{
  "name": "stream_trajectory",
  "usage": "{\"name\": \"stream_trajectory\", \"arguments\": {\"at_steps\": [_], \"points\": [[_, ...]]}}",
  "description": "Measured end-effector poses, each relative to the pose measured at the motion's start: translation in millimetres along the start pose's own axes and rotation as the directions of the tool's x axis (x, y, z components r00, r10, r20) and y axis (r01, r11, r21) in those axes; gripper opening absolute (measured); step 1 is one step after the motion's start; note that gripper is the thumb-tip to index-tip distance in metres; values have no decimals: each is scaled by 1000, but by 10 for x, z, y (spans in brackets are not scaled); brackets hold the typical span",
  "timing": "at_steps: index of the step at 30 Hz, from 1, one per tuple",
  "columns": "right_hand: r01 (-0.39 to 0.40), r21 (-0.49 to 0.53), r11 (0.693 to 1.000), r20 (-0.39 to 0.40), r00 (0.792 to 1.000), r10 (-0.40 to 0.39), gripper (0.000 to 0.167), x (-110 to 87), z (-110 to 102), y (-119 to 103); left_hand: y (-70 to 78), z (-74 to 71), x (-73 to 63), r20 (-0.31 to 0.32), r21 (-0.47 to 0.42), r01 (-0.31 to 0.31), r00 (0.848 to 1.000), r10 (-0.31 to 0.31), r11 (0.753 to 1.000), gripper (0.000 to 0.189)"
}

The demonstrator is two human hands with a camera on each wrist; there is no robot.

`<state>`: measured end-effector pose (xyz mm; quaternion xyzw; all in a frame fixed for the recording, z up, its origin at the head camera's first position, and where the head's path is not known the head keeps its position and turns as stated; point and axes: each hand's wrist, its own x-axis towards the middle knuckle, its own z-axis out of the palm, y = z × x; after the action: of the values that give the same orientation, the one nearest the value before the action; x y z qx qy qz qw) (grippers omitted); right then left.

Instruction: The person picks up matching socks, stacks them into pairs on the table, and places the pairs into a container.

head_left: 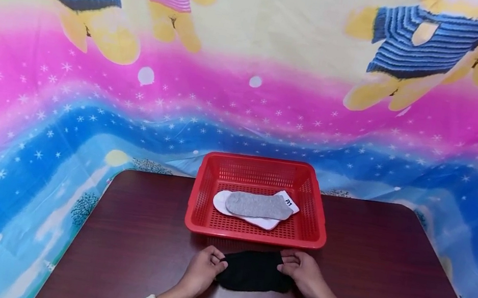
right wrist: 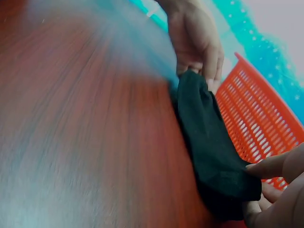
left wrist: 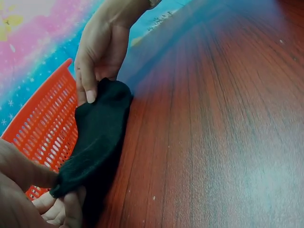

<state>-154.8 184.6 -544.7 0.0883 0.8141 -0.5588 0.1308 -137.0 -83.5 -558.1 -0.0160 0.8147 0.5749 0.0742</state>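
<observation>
A black sock [head_left: 253, 273] is stretched sideways between both hands, just in front of the red basket. My left hand [head_left: 200, 271] pinches its left end between thumb and fingers; the left wrist view shows this grip on the black sock [left wrist: 97, 133] close up. At the opposite end, my right hand [head_left: 305, 277] pinches the cuff corner. In the right wrist view the black sock [right wrist: 209, 137] hangs slightly slack between the two hands. Inside the basket a grey sock [head_left: 258, 206] lies across white socks [head_left: 267, 223], one with dark lettering on its cuff.
The red plastic basket [head_left: 253, 236] with slotted walls stands at the back middle of the dark brown wooden table [head_left: 128, 240]. Behind and beside the table hangs a printed cloth [head_left: 252, 94] with bears and snowflakes.
</observation>
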Motion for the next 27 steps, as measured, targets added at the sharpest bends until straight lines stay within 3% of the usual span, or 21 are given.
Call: {"name": "stream_trajectory", "arguments": {"at_steps": [7,12,18,21,24,27], "points": [[55,-173,983,-62,996,-67,33,46,9,104,-50,23,28,-19,105,-52,998,54,993,16],[128,-318,939,-98,981,-167,28,61,27,178,-68,58,58,-66,199,-89,992,104,976,16],[179,-406,896,-88,968,-233,31,57,18,227,-5,115,44,-121,294,-47,989,86,955,20],[186,-433,882,-73,968,-240,36,65,16,232,33,122,30,-109,317,-29,992,67,948,33],[194,-469,862,-60,966,-250,38,69,15,237,43,114,22,-67,344,-58,994,86,937,46],[212,-510,833,-49,960,-275,35,68,17,238,32,106,17,-25,368,-113,991,132,923,48]]}}
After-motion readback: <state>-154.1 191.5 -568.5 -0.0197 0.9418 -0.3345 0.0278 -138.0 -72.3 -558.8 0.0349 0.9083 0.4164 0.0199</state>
